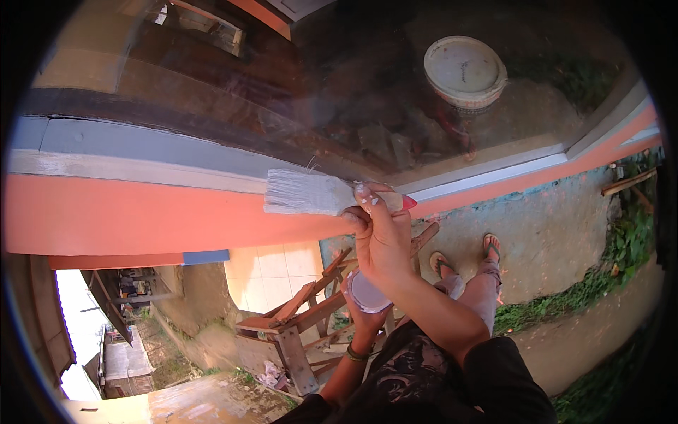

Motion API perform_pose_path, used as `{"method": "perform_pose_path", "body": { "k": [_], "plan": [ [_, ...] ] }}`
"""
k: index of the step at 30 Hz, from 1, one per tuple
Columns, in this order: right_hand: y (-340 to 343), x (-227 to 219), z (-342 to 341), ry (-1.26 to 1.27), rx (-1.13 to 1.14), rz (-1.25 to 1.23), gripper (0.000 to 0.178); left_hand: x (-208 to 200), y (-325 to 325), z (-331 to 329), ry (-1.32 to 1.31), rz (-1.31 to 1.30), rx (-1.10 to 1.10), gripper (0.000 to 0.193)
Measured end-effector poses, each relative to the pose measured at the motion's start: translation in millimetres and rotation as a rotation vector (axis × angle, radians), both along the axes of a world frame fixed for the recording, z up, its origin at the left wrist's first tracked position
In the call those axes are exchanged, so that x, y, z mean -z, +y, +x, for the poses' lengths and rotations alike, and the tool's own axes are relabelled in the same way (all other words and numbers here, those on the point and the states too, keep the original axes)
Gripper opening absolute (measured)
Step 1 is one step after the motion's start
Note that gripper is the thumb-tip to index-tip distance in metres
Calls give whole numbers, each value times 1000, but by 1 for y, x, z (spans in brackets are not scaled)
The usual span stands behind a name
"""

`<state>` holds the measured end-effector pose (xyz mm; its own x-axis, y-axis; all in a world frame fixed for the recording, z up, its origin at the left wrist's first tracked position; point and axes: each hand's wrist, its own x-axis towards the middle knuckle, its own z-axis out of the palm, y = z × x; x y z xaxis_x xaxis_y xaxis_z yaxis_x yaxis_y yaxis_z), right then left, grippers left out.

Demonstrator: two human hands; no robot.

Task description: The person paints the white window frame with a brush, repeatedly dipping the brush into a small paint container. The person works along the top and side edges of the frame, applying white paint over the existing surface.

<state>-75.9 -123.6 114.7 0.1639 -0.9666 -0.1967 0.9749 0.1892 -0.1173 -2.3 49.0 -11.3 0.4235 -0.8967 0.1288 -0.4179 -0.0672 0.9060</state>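
My right hand (385, 237) pinches a flat paintbrush (311, 192) by its handle, thumb on top. Its wide bristles are coated whitish and point left, and the handle ends in a red tip. White paint spots mark my fingers. The bristles overlap the edge of the grey-white window sill (141, 169) above a coral-orange wall (127, 215); whether they touch it I cannot tell. Lower down and closer to my body, my left hand (364, 321) grips a round paint container (369, 293) with pale lavender-grey paint in it. My right forearm passes beside the container.
Beneath my hands stands a rough wooden trestle (289, 346). Dark window glass (339, 92) lies beyond the sill, with a round white bucket (466, 71) showing in it. My sandalled feet (466, 258) are on a concrete walkway (544, 233) bordered by grass (586, 290).
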Motion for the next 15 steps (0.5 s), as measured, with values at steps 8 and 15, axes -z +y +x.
{"method": "perform_pose_path", "body": {
  "k": [8, 15],
  "plan": [
    [10, 104, 6, 206, -3, 408, 16, -5, -4, 1, -80, 3, 30, 104],
    [12, 181, -11, 376, 45, 538, 18, -10, -7, 1, -117, 8, 51, 104]
  ]
}}
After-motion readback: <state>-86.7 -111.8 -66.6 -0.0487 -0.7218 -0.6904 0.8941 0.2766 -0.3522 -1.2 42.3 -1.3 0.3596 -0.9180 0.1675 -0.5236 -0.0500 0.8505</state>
